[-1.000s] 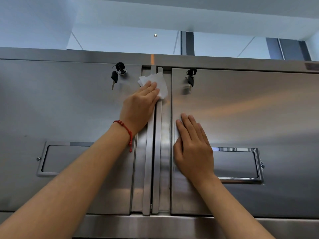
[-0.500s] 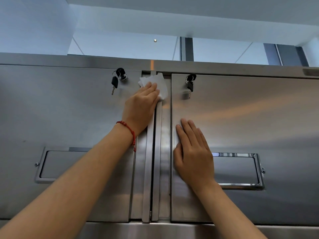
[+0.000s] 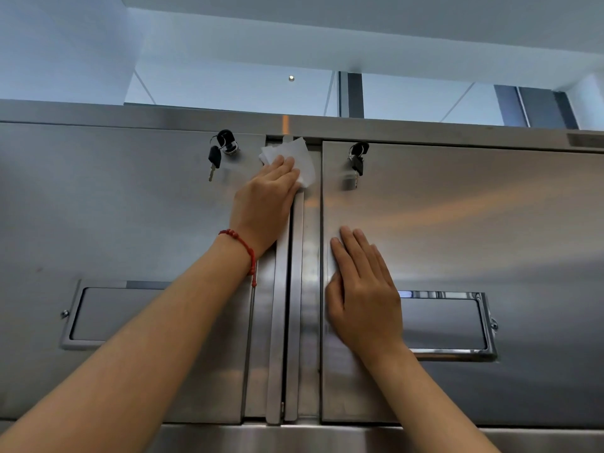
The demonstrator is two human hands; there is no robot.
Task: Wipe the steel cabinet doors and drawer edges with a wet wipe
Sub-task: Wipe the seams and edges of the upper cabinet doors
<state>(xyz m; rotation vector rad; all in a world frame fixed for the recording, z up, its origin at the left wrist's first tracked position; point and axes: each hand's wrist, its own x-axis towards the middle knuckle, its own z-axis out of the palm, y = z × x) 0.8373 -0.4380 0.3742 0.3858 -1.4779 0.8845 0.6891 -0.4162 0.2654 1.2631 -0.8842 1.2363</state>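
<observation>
Honestly, my left hand (image 3: 266, 204) is pressing the wipe (image 3: 299, 160) flat-fingered at the seam's top, right hand (image 3: 362, 295) flat on the door (image 3: 474, 223) below it, and the keys (image 3: 214, 160) just left could snag if I swing wide.

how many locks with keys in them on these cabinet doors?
2. One lock with keys sits at the top right corner of the left door; the other lock with keys sits at the top left corner of the right door. None appear hidden.
</observation>
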